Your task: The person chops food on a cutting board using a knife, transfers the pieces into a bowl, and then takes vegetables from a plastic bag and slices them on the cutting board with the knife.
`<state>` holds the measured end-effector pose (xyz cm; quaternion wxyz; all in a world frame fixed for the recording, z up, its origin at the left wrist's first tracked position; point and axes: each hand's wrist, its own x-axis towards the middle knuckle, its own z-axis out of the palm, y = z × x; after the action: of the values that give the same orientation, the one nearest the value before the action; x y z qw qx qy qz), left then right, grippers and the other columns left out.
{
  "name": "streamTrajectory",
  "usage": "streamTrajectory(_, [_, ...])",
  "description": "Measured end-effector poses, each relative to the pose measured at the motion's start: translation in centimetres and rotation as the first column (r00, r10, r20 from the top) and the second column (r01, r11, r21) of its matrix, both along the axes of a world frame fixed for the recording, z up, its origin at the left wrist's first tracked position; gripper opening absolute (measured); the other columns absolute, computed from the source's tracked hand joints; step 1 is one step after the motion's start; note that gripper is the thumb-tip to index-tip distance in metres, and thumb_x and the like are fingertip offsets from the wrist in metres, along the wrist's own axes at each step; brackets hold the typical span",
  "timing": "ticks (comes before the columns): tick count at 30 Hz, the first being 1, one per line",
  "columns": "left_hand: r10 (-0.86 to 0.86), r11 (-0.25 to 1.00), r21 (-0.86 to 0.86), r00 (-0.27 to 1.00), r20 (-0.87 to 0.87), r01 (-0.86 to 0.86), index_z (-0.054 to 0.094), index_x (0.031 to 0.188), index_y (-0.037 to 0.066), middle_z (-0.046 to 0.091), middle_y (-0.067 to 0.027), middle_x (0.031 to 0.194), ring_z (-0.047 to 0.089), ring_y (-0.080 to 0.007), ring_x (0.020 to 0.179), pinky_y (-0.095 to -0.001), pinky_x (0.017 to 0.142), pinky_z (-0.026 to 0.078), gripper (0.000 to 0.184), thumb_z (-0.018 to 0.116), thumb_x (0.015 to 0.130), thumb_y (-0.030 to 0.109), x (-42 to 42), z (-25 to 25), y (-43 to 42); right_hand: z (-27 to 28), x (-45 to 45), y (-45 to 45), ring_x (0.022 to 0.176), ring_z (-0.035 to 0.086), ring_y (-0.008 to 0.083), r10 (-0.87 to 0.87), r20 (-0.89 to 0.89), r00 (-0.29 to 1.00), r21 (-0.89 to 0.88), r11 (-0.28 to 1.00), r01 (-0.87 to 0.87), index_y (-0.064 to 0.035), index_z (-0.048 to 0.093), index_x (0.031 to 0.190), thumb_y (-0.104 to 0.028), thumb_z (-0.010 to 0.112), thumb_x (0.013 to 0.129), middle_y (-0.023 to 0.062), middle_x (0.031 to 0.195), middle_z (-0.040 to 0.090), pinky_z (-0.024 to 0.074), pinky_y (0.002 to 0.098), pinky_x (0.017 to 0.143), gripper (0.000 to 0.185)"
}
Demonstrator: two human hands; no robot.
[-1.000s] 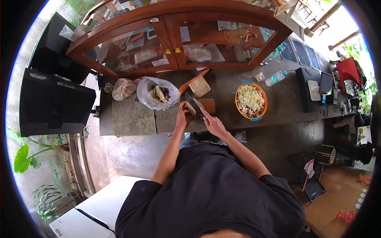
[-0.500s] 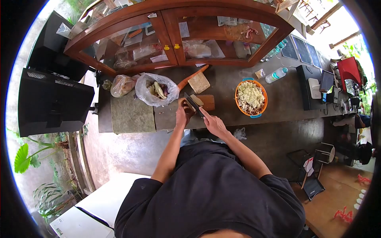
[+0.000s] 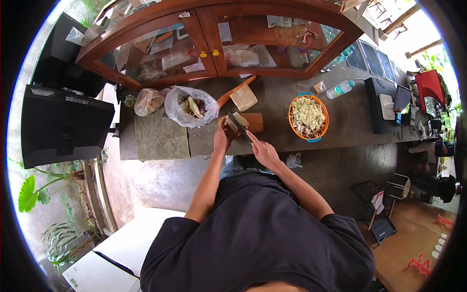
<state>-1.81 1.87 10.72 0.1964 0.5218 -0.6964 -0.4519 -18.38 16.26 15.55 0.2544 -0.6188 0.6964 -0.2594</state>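
R hand [image 3: 265, 152] gripping knife [image 3: 240, 126] | L hand [image 3: 221, 140] at pale food [image 3: 232, 125], grip unclr | knife still over board [image 3: 256, 122]

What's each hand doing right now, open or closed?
Left hand: at the pale piece; open or closed cannot be told.
Right hand: closed, holding the knife.

A dark knife [image 3: 238, 123] slants over pale food [image 3: 241, 118] on a brown board [image 3: 256, 122].

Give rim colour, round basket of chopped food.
Basket rim: orange, shown best in the head view.
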Motion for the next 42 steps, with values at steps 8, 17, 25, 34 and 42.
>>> streamTrajectory(8, [0.006,1.0,-0.004,0.999,-0.048,-0.006,0.047,0.135,0.01,0.071,-0.017,0.102,0.071,-0.0319,0.091,-0.0409,0.079,0.055,0.077,0.086,0.069,0.014,0.3,0.3,-0.6,0.8,0.4,-0.4,0.073,0.064,0.0413,-0.001,0.024,1.0,0.066,0.998,-0.001,-0.0223,0.028,0.154,-0.015,0.048,0.098,0.0209,0.085,0.067,0.0504,0.0544,0.067,0.06])
streamTrajectory(17, [0.046,0.999,0.032,0.987,-0.152,-0.041,0.049,0.131,0.011,0.072,-0.0157,0.101,0.071,-0.0301,0.092,-0.0397,0.08,0.055,0.066,0.082,0.073,0.013,0.3,-0.2,-0.5,0.9,0.6,-0.7,0.07,0.064,0.0411,0.011,-0.004,1.0,0.094,0.996,-0.011,-0.0223,0.028,0.154,-0.013,0.048,0.096,0.0213,0.08,0.065,0.05,0.0538,0.064,0.062])
streamTrajectory(25, [-0.021,0.981,-0.188,0.993,0.113,0.042,0.049,0.136,0.0,0.052,-0.0215,0.13,0.058,-0.0389,0.115,-0.0434,0.093,0.051,0.07,0.079,0.078,0.024,1.2,-3.4,-0.8,0.9,1.3,-1.0,0.064,0.065,0.0403,0.052,-0.098,0.994,0.141,0.989,-0.038,-0.029,0.019,0.157,-0.011,0.052,0.093,0.0222,0.077,0.064,0.0526,0.0527,0.059,0.074])
streamTrajectory(34, [-0.02,0.986,-0.164,0.999,0.045,0.027,0.049,0.137,0.0,0.051,-0.0177,0.131,0.055,-0.0392,0.119,-0.0441,0.097,0.049,0.079,0.082,0.072,0.029,1.1,-2.7,-0.8,2.2,1.5,-1.0,0.067,0.064,0.0419,0.099,-0.17,0.98,0.235,0.97,-0.057,-0.0315,0.016,0.157,-0.01,0.051,0.092,0.0222,0.082,0.065,0.0522,0.0539,0.062,0.077])
streamTrajectory(42, [-0.055,0.981,-0.189,0.999,0.0,0.054,0.05,0.136,0.0,0.052,-0.017,0.132,0.055,-0.0389,0.12,-0.0437,0.098,0.048,0.075,0.08,0.072,0.027,0.6,-2.4,-1.3,1.6,0.9,-1.0,0.064,0.066,0.0398,0.081,-0.162,0.983,0.187,0.981,-0.05,-0.0294,0.015,0.158,-0.011,0.053,0.092,0.0235,0.082,0.065,0.0542,0.051,0.058,0.078])
